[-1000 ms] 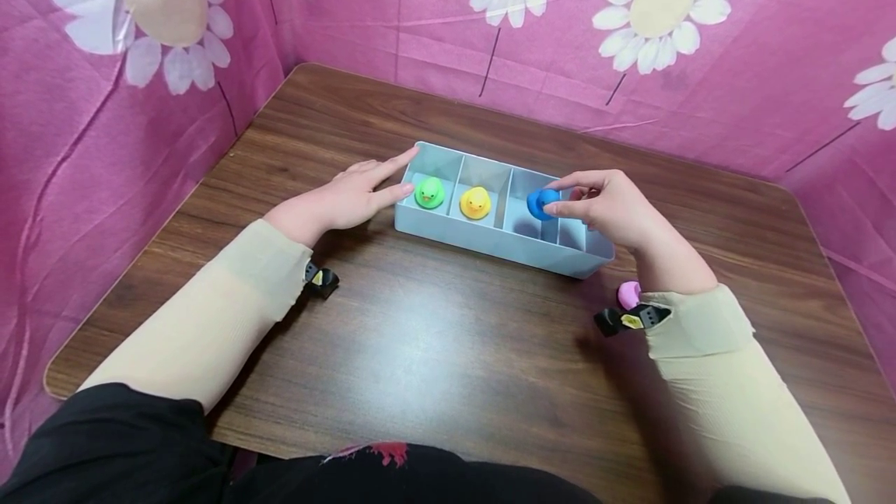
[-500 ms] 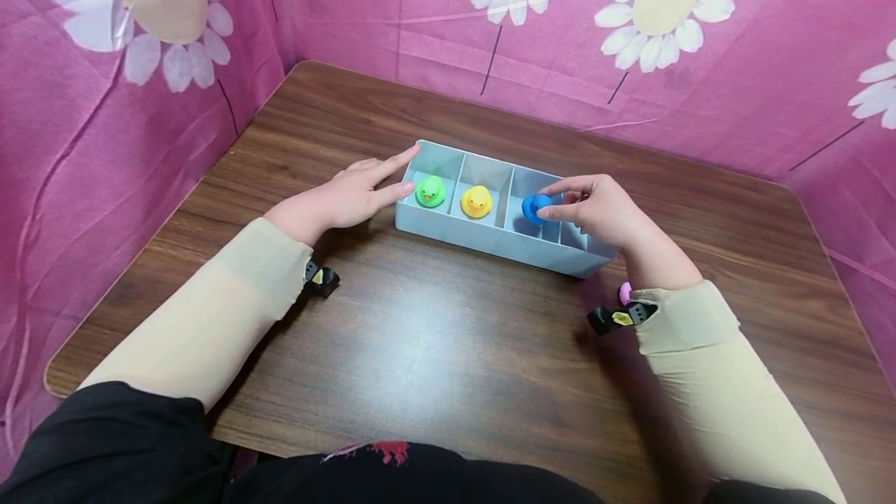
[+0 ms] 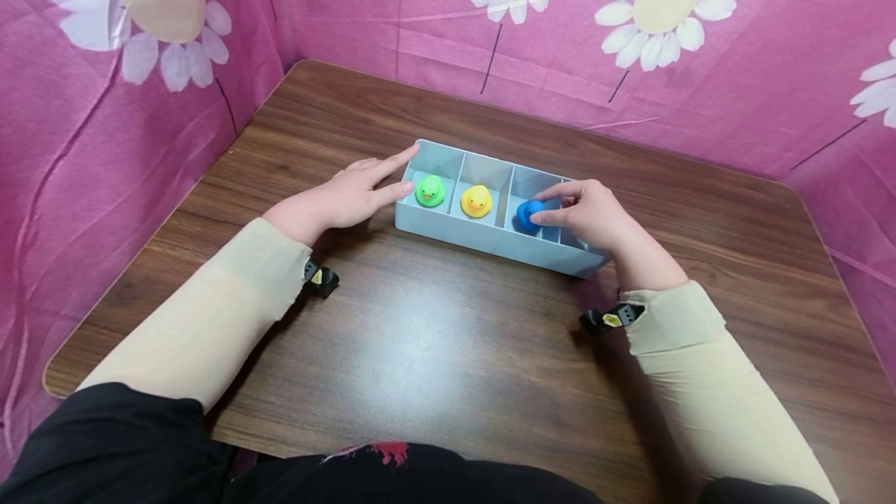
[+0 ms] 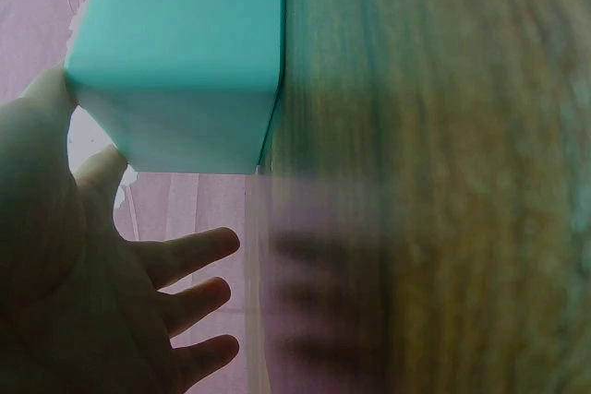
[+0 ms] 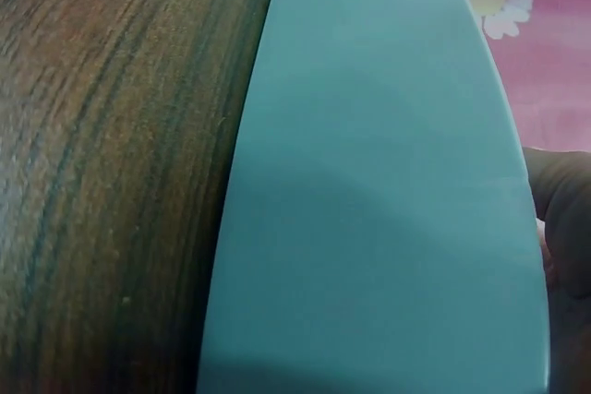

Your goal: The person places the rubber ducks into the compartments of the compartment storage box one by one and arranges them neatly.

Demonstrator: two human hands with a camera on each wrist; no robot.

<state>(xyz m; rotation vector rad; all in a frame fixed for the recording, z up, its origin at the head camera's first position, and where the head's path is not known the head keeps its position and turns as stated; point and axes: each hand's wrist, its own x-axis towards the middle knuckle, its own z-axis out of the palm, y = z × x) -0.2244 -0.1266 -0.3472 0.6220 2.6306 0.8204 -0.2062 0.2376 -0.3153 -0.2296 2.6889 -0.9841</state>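
A pale blue divided box (image 3: 490,241) sits on the table, a green rubber duck (image 3: 430,190) in its leftmost compartment and a yellow rubber duck (image 3: 477,201) in the one beside it. Between thumb and fingers my right hand (image 3: 591,215) pinches a blue rubber duck (image 3: 527,215), low inside the third compartment. That hand covers much of the rightmost compartment. At the box's left end, my left hand (image 3: 346,194) touches the rim with straight thumb and index finger. The left wrist view shows its other fingers (image 4: 199,256) spread, away from the box (image 4: 185,126).
The wooden table (image 3: 406,364) stands against pink cloth (image 3: 392,14) with white daisies at the back and sides. A strapped wrist camera (image 3: 322,279) shows at the left sleeve, another wrist camera (image 3: 610,319) at the right sleeve.
My right hand has moved left and lower with the blue duck, further into the third compartment. A pink object near the right wrist has become hidden. The left hand stays put.
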